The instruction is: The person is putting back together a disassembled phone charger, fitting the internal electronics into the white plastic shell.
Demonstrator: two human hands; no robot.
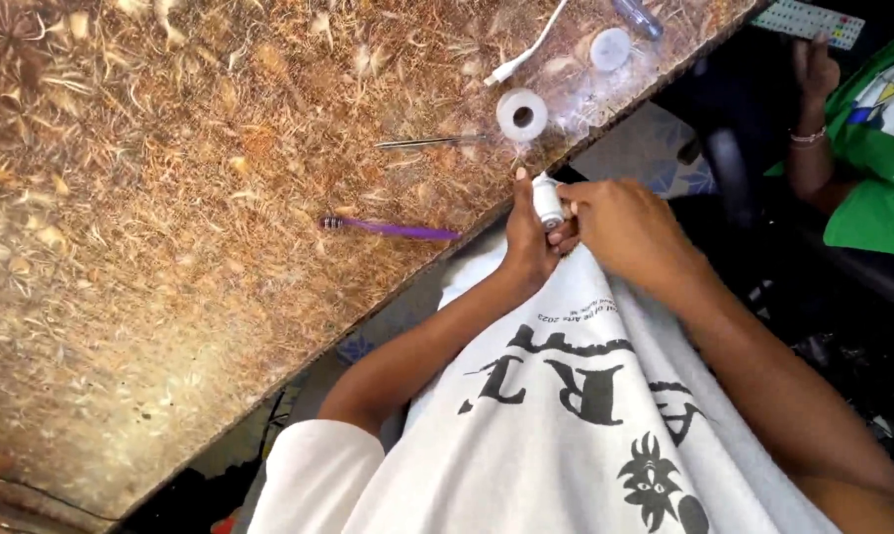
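Two hands met just off the near edge of the worktop (170,247), over the lap of a white printed shirt (585,415). Between them sat a small white cylindrical bottle (547,201), its long axis running roughly away from the person toward the worktop edge, one end pointing at that edge and the other back toward the body. The left hand (528,237) was curled about the bottle from the left, thumb raised alongside it. The right hand (625,227) was closed over it from the right, fingertips pinching its nearer end; both gripped it about equally closely. On the worktop, well apart from the hands, lay a purple toothbrush (393,229), a metal tool (427,142), a roll of white tape (522,114), a white cable (526,49) and a small round white cap (610,48). Another person's hand (815,69) showed at far right.
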